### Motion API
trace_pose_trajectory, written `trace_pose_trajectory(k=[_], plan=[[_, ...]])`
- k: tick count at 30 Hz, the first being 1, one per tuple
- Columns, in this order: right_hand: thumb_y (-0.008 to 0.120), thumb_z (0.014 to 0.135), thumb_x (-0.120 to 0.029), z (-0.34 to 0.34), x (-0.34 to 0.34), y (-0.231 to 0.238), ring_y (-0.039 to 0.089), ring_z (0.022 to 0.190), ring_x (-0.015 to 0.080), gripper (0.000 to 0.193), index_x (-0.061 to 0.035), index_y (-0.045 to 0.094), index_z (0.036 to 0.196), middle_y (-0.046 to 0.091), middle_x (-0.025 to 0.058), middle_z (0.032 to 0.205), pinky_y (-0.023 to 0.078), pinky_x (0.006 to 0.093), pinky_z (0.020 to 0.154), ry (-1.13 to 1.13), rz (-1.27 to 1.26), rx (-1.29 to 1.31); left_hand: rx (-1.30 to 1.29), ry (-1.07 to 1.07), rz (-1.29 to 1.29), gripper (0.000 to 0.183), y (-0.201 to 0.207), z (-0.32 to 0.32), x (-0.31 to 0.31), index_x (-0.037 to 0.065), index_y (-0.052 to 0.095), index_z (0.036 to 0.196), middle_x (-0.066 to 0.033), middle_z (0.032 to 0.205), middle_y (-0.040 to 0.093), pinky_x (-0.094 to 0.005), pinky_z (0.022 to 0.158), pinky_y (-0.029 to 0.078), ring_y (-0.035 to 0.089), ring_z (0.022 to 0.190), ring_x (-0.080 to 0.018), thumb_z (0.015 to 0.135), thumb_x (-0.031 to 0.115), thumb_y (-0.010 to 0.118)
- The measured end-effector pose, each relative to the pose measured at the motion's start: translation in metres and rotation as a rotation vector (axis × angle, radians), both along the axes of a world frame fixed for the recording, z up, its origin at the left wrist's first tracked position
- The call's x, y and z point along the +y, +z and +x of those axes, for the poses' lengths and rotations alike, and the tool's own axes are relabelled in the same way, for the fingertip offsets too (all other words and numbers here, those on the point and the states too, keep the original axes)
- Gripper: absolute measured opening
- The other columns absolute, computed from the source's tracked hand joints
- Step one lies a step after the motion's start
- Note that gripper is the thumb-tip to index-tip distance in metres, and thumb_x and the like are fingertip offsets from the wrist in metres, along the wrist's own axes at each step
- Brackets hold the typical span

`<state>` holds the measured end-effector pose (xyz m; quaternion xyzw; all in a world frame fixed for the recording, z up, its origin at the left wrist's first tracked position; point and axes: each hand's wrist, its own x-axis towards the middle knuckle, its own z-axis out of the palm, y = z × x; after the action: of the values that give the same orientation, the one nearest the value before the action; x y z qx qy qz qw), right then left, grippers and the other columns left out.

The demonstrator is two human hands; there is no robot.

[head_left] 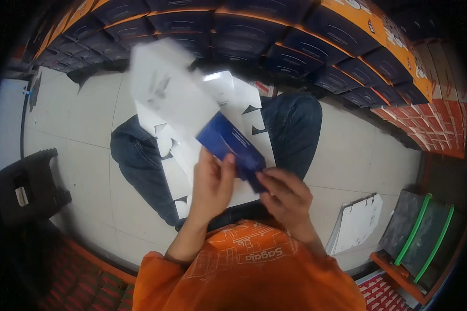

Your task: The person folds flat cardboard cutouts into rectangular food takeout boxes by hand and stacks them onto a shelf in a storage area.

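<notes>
While the person sits with legs in dark blue jeans spread over the pale tiled floor, the head view shows both hands closed on a dark blue flat cardboard box blank, white on its inner face, at the picture's centre. The left hand pinches its lower edge with the thumb on top; the right hand grips the corner toward four o'clock. More white die-cut cardboard sheets lie across the lap. Stacked blue-and-orange cartons run from eleven to two o'clock, a black plastic stool sits at nine, a white ring binder at four. Folding seems underway; creasing the next flap likely needs a firm counter-hold.
</notes>
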<state>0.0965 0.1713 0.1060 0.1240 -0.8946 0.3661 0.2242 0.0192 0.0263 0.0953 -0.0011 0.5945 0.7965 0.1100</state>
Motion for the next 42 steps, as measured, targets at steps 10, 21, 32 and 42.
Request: trace_pose_trajectory(k=[10,21,32,42], plan=[[0.069,0.088,-0.021,-0.017,0.002,-0.01,0.055,0.078,0.0118,0.033,-0.0015,0.048,0.104,0.053,0.0121,0.094,0.044,0.0226,0.061,0.013,-0.551,-0.393,0.543,-0.6,-0.586,0.045,0.022,0.008,-0.036,-0.008,0.05,0.122,-0.023,0.102,0.06,-0.0387,0.079,0.05,0.059,0.094,-0.0422,0.081,0.003,0.065],[0.082,0.074,-0.016,-0.086,-0.02,0.035,0.043,0.049,0.0081,0.03,-0.007,0.07,0.1,0.055,0.0005,0.064,0.035,0.0239,0.046,0.38,-0.239,-0.539,0.082,-0.237,-0.557,0.018,0.044,-0.003,-0.1,-0.003,0.06,0.064,-0.0036,0.051,0.054,-0.0238,0.046,0.037,0.05,0.048,-0.0063,0.08,0.004,0.065],[0.084,0.07,-0.028,-0.092,0.018,0.04,0.059,0.092,0.0251,0.058,-0.011,0.06,0.12,0.054,0.0092,0.1,0.05,0.0381,0.078,0.442,-0.128,-0.55,0.292,-0.541,-0.238,0.009,0.046,-0.035,-0.134,0.0,0.065,0.085,-0.0114,0.07,0.066,-0.0254,0.059,0.047,0.064,0.065,-0.0144,0.077,0.001,0.067],[0.082,0.073,-0.013,-0.086,-0.015,0.008,0.054,0.071,0.0149,0.038,-0.0087,0.07,0.108,0.052,0.0051,0.084,0.048,0.0281,0.068,0.448,-0.438,-0.695,0.116,-0.412,-0.573,0.009,0.059,-0.023,-0.116,0.002,0.055,0.057,-0.0035,0.046,0.041,-0.0276,0.044,0.031,0.042,0.041,-0.0121,0.065,0.003,0.06]])
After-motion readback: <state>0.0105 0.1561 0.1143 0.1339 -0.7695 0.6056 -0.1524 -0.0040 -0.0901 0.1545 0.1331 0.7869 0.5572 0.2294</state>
